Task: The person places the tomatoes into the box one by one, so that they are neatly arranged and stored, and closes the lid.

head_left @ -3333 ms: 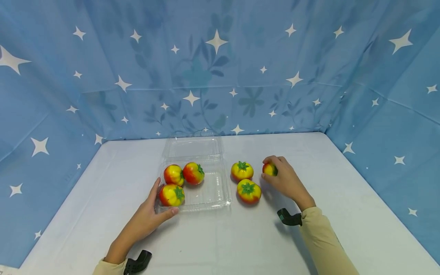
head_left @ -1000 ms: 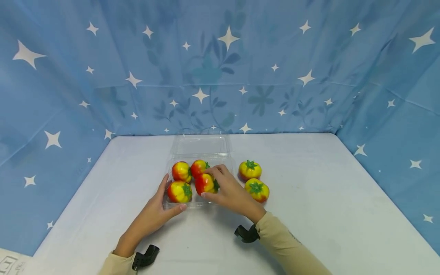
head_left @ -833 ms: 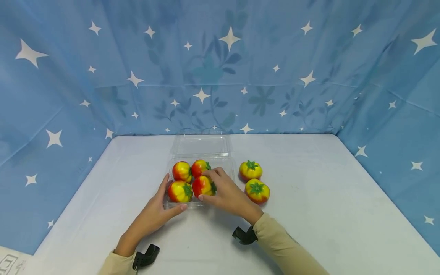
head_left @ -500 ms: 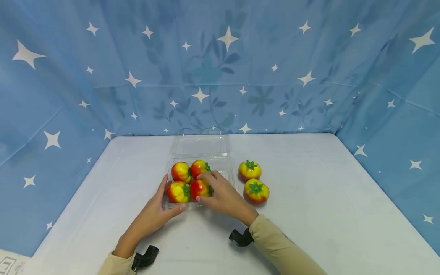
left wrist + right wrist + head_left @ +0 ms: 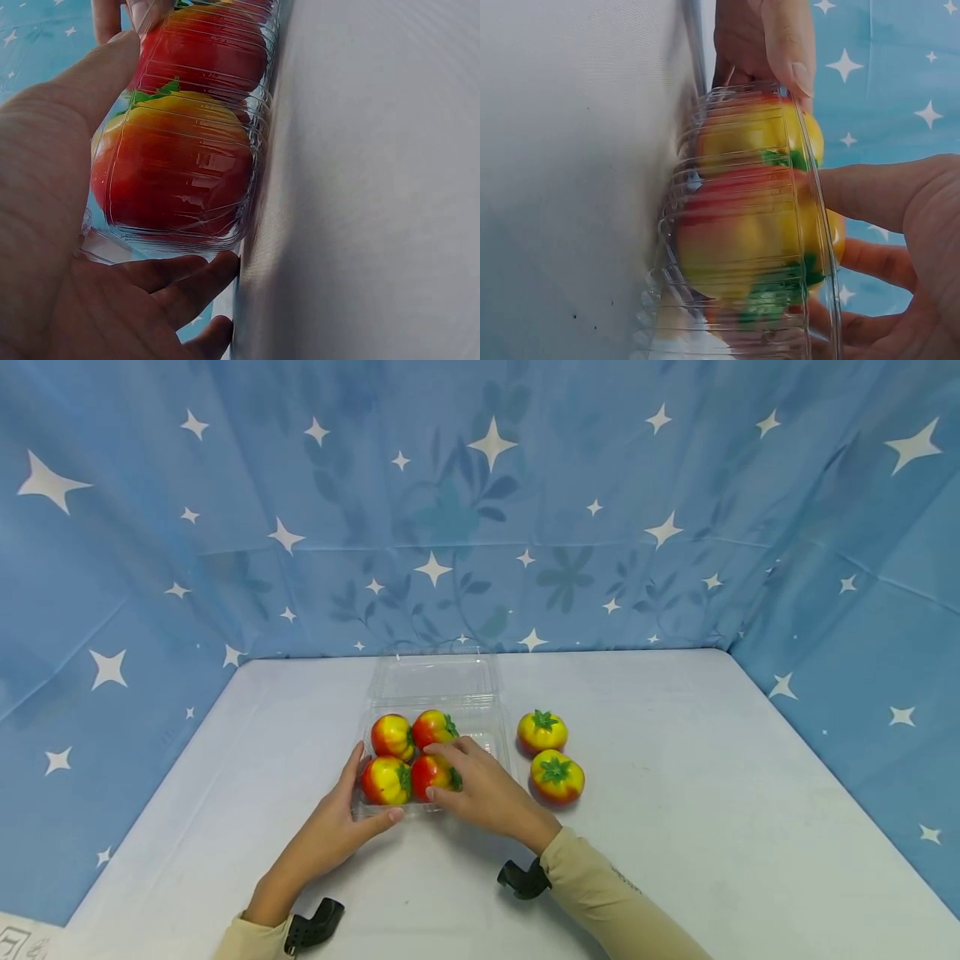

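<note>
A clear plastic clamshell box lies with its lid back on the white table, and several red-and-yellow fruits with green leafy tops sit inside. My left hand holds the box at its front left corner, thumb along the front rim and fingers at the left wall. In the left wrist view a fruit shows through the wall by that thumb. My right hand reaches over the right part of the box. Its thumb and fingers grip the front right fruit, which sits low beside the front left fruit.
Two more fruits, one farther back and one nearer, stand on the table right of the box. The open lid lies toward the blue star-patterned curtain. Each wrist wears a black camera mount.
My right hand has brought a fruit from the table's right side into the box, then lowered it and slid it left against its neighbour. My left hand has stayed at the box corner.
</note>
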Tool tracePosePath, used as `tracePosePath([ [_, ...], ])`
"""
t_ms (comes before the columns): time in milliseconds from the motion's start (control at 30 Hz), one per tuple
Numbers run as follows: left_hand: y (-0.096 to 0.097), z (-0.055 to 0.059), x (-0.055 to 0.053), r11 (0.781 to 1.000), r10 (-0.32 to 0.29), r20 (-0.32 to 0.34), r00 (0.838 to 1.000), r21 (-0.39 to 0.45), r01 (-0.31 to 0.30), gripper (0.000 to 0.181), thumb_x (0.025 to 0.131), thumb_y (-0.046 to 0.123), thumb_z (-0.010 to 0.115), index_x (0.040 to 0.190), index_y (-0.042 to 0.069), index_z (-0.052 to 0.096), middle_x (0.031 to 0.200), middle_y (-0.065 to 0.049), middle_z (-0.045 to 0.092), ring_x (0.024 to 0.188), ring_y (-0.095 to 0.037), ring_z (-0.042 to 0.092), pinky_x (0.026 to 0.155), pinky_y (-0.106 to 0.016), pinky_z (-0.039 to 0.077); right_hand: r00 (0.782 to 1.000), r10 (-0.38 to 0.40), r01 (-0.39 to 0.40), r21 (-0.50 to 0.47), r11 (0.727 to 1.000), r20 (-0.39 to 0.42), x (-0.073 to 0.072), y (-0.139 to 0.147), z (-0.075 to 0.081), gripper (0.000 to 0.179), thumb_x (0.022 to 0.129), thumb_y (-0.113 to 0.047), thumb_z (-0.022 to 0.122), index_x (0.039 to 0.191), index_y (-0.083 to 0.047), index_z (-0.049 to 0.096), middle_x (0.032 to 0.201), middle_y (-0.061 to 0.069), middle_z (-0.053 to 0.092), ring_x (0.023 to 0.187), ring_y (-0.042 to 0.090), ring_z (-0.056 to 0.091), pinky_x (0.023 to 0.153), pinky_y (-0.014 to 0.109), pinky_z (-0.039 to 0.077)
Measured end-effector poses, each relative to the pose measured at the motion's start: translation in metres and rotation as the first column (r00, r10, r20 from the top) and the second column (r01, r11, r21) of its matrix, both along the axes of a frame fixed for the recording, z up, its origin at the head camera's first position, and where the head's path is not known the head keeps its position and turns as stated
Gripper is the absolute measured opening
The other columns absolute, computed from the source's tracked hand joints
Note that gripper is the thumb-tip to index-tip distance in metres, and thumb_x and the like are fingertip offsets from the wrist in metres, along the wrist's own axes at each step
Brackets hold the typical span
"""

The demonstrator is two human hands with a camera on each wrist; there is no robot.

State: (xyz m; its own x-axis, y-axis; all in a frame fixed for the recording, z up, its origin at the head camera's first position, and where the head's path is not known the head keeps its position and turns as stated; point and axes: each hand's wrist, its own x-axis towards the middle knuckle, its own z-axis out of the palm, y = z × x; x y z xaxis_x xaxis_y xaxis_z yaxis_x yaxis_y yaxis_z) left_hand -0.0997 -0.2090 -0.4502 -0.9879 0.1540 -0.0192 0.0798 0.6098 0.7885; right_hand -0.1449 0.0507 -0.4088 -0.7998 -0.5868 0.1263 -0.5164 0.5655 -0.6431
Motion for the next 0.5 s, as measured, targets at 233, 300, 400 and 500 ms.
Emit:
tracePosePath([
  [233,0.0,0.0,0.001,1.0,0.0,-0.002,1.0,0.003,0.0,0.115,0.097,0.048,0.078,0.173,0.01,0.0,0.174,-0.027,0.018,0.157,-0.05,0.022,0.12,-0.071,0.022,1.0,-0.001,0.001,0.015,1.0,0.002,-0.002,0.004,0.0,0.06,0.101,-0.027,0.075,0.154,-0.008,0.055,0.142,0.016,0.057,0.122,0.029,0.061,0.106,0.048,0.055],
  [300,0.0,0.0,0.001,1.0,-0.001,-0.001,1.0,0.008,0.001,0.115,0.097,0.048,0.078,0.173,0.011,-0.001,0.174,-0.027,0.017,0.157,-0.05,0.021,0.12,-0.072,0.021,1.0,-0.001,0.001,0.012,1.0,0.004,-0.003,0.006,0.001,0.059,0.101,-0.027,0.075,0.154,-0.007,0.055,0.142,0.015,0.057,0.122,0.028,0.06,0.106,0.047,0.055],
  [400,0.0,-0.001,0.001,1.0,-0.001,0.0,1.0,0.01,0.001,0.115,0.097,0.048,0.078,0.173,0.013,-0.001,0.174,-0.027,0.016,0.157,-0.05,0.021,0.12,-0.072,0.021,1.0,0.002,-0.002,-0.001,1.0,-0.001,-0.004,0.008,0.003,0.058,0.102,-0.025,0.074,0.153,-0.006,0.056,0.143,0.015,0.056,0.125,0.029,0.06,0.106,0.047,0.055],
  [500,0.0,0.0,0.001,1.0,0.0,0.003,1.0,0.011,0.0,0.115,0.097,0.048,0.078,0.173,0.014,-0.002,0.174,-0.026,0.016,0.157,-0.05,0.021,0.12,-0.072,0.021,1.0,-0.014,0.014,-0.019,1.0,0.0,-0.005,0.013,0.009,0.058,0.102,-0.024,0.075,0.153,-0.005,0.055,0.145,0.015,0.055,0.128,0.033,0.06,0.107,0.049,0.054],
])
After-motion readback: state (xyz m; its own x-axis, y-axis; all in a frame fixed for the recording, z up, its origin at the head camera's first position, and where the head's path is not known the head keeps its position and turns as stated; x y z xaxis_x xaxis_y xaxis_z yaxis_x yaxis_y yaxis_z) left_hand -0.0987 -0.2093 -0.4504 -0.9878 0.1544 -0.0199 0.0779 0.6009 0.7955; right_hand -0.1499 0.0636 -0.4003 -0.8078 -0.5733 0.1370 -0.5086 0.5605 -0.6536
